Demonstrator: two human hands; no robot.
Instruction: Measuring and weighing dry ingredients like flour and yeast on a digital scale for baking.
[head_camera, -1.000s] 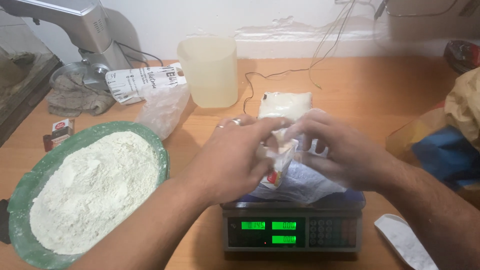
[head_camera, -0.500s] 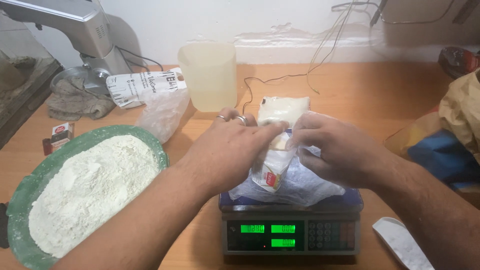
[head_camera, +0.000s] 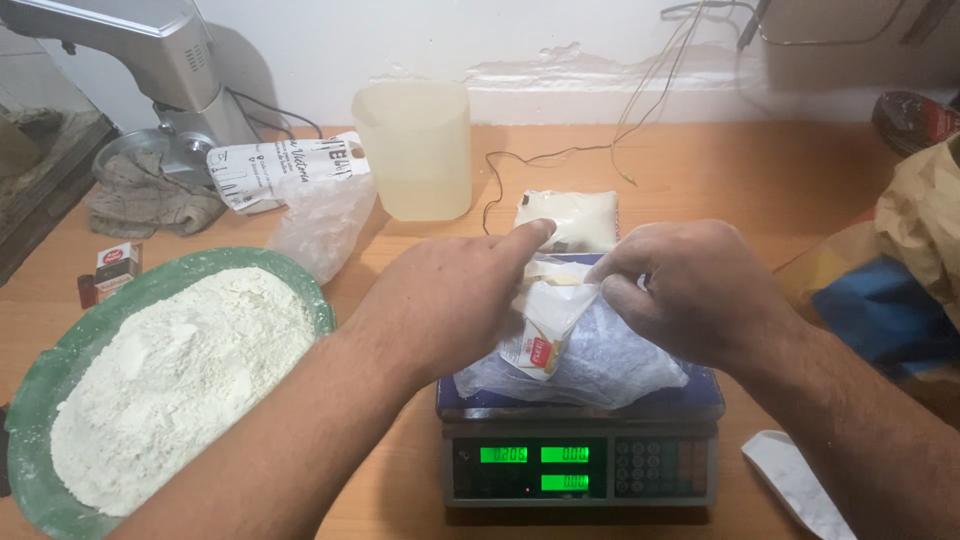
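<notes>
Fingers of the right hand (head_camera: 700, 290) pinch the torn top of a small white packet (head_camera: 545, 325); the left hand (head_camera: 450, 300) grips its other side, forefinger stretched out. Under them a clear plastic bag (head_camera: 610, 365) lies on the scale (head_camera: 580, 465). Packet looks open, nothing visibly poured yet. Left of the fingers, a green bowl (head_camera: 320, 310) of flour sits on the desk (head_camera: 700, 170).

**What I can't make out**

My left hand (head_camera: 450, 300) covers the near side of the small white packet (head_camera: 545, 335), so my grip on it is hidden. The green bowl (head_camera: 40, 400) of flour (head_camera: 180, 380) runs off the bottom edge. The scale's (head_camera: 580, 470) green digits are too small to tell.
</notes>
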